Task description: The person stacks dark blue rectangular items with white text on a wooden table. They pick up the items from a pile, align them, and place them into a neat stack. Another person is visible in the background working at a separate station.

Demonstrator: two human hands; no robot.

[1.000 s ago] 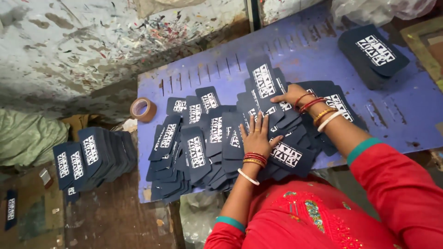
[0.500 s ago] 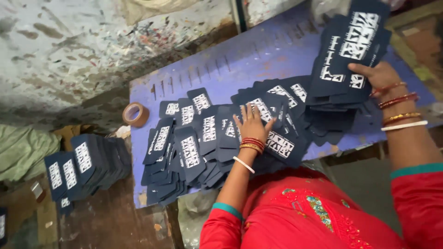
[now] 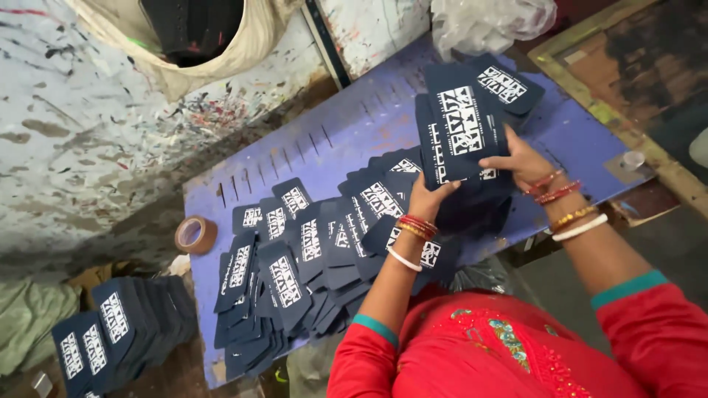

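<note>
Left hand (image 3: 426, 197) risen to join right hand (image 3: 520, 161) — both grips grasping card stack (image 3: 461, 133), upright.

Landmark: the purple tabletop (image 3: 346, 136), with short dark slits cut in a row along its far part.
Tape roll (image 3: 195, 235): brown, lying flat at the tabletop's left edge.
Paint-spattered surface (image 3: 96, 147): whitish, left of the tabletop.
Cloth sack (image 3: 199, 37): beige, open, beyond the tabletop's far-left corner, with something dark inside.
Crumpled plastic (image 3: 490, 22): clear, past the tabletop's far edge.
Small cap (image 3: 633, 160): on the tabletop's right corner.
Wooden frame (image 3: 627, 118): just right of the tabletop.
</note>
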